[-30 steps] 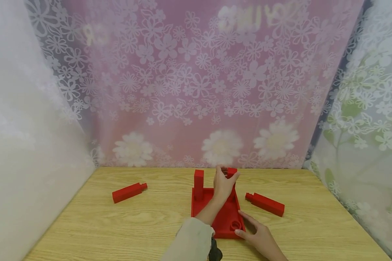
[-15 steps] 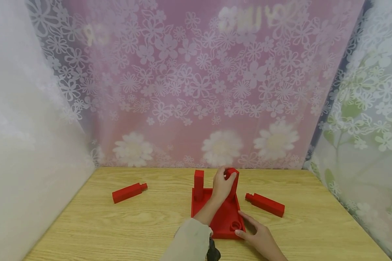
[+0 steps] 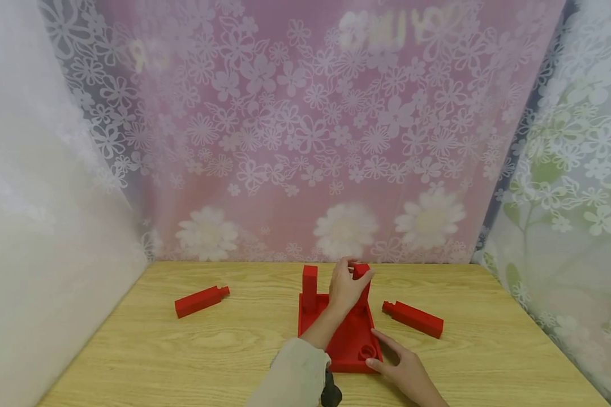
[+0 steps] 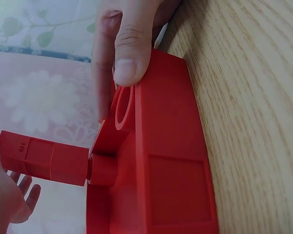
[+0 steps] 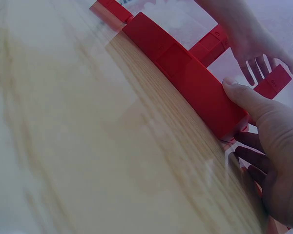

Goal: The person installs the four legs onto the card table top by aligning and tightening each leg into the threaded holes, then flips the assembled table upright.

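Note:
A red square tabletop (image 3: 343, 342), underside up with a raised rim, lies on the wooden table. My left hand (image 3: 343, 288) reaches across it and holds the top of a red table leg (image 4: 44, 155) between thumb and fingers; several other fingers spread loosely. This leg stands in the round socket at the far right corner. Another table leg (image 3: 310, 285) stands upright in the far left corner. My right hand (image 3: 407, 370) grips the near right corner, thumb (image 4: 128, 68) on the front rim and fingers along the right side. A ring-shaped socket (image 3: 367, 353) shows beside that thumb.
Two loose red legs with narrow threaded ends lie on the table: a left leg (image 3: 199, 302) and a right leg (image 3: 414, 319). A pink flowered curtain (image 3: 305, 141) hangs behind the table, with pale curtains at both sides.
My left hand turned the leg about its upright axis, then shifted back with the thumb reaching further over it. The right hand and the tabletop stay in place.

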Tool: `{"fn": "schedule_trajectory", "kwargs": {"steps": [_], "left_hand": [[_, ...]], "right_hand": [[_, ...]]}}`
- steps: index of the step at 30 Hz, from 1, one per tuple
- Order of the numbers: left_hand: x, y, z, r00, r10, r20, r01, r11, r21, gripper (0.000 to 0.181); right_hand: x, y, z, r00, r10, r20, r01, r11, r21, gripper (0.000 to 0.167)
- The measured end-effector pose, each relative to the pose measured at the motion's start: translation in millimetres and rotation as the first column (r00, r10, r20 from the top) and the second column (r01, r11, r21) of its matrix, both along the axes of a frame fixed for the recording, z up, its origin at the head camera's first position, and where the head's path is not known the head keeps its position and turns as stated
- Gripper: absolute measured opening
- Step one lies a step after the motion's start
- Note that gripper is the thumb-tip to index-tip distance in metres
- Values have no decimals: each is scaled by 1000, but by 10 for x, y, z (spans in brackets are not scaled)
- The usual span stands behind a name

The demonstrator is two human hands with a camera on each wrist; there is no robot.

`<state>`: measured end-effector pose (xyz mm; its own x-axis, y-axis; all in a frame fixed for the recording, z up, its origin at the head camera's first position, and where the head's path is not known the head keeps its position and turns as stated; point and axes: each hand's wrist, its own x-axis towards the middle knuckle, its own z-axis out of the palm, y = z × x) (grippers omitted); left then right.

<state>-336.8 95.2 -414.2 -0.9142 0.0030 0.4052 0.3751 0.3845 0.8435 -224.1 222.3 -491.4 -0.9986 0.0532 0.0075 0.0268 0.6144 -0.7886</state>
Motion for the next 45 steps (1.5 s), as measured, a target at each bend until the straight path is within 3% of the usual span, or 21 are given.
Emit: {"fn": "schedule_trajectory", "kwargs": {"steps": [3, 7, 24, 30, 35, 39, 45], "left_hand": [[7, 16, -2, 998, 66, -18, -67, 998, -23, 41], [3, 24, -10, 993, 96, -63, -98, 995, -24, 37], [-27, -60, -74, 995, -67, -80, 75, 992, 101, 32], [-48, -89, -71, 993, -100, -66, 104, 993, 61, 26], [-50, -95, -59, 987, -128, -96, 130, 991, 19, 27], [-25, -83, -37, 989, -115, -93, 114, 993, -19, 27], [59, -26, 4, 998, -26, -66, 23, 999, -39, 30]], "right_hand": [[-4, 0, -2, 1000, 3, -1, -3, 1000, 9, 73], [-1, -11, 18, 1000, 5, -6, -4, 1000, 13, 73], [7, -6, 31, 1000, 16, -20, -16, 1000, 1, 71], [14, -4, 41, 1000, 15, -10, -15, 1000, 2, 70], [10, -4, 35, 1000, 15, -10, -15, 1000, 2, 71], [8, -3, 26, 1000, 13, -11, -13, 1000, -7, 71], [14, 1, 18, 1000, 9, -4, -9, 1000, 2, 72]]}}
